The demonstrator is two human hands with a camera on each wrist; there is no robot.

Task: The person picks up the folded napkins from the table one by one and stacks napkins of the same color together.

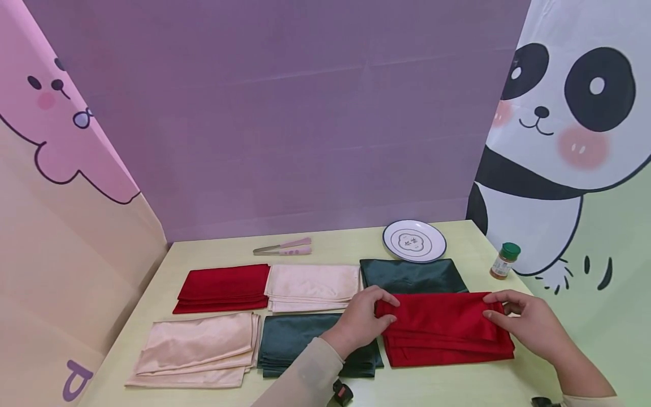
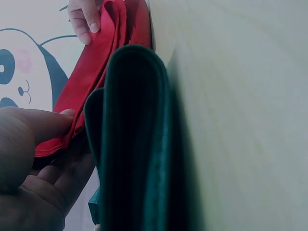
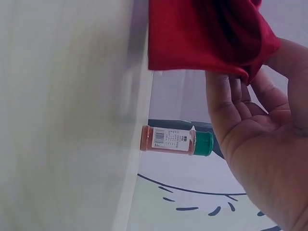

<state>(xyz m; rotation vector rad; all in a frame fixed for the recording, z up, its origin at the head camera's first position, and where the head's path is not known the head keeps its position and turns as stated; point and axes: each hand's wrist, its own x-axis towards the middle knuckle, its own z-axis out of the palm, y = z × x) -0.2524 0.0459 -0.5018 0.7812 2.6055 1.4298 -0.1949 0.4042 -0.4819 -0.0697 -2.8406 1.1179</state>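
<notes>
The step in hand appears to be squaring or setting down the glossy red folded satin cloth point(image 1: 445, 319) at the right end of the front row, over the pale yellow bench point(image 1: 224, 253). The left hand point(image 1: 358, 319) pinches its left end, thumb above and fingers beneath; the right hand point(image 1: 534, 323) pinches the opposite end in the same manner, so the grip is doubled and the upper layers are stretched between the two. Whether the lowest layer fully rests on the bench I cannot tell. Just left of it lies the dark green folded satin cloth point(image 1: 300, 336), partly behind the left forearm, and its back edge hides the front of a second dark green cloth point(image 1: 407, 272) in the back row. My judgement is that the next move calls for both ends to come down level, with the lower layers drawn straight, since their front edges look staggered, and then for both pinches to ease together so that no corner drags. The left fingers work close to the neighbouring green folds and could catch them; the green-capped spice bottle point(image 1: 504, 263) stands well apart, beyond the right hand.
</notes>
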